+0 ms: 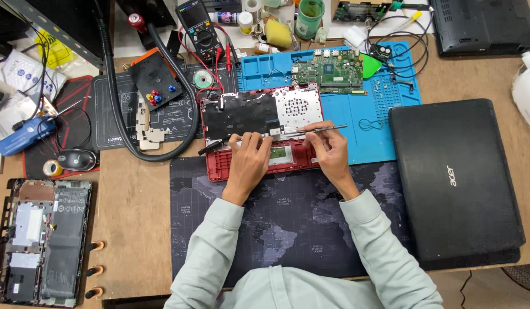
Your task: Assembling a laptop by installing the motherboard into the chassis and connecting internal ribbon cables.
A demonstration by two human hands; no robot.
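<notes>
A red laptop base [219, 163], opened up with its black inner sheet and silver plate showing, lies at the far edge of a dark world-map mat [293, 223]. My left hand [249, 162] rests flat on the base near its middle, fingers together. My right hand [328, 150] holds thin metal tweezers [322, 129] that point left over the base. A green circuit board [329, 70] lies on the blue work mat [385, 109] just beyond the base.
A closed black laptop [456, 177] lies at right, another at the top right corner [482, 26]. A multimeter [199, 26], black hose [119, 109], a mouse [77, 159] and an opened device [42, 240] occupy the left side. Bottles and a cup [308, 17] stand at the back.
</notes>
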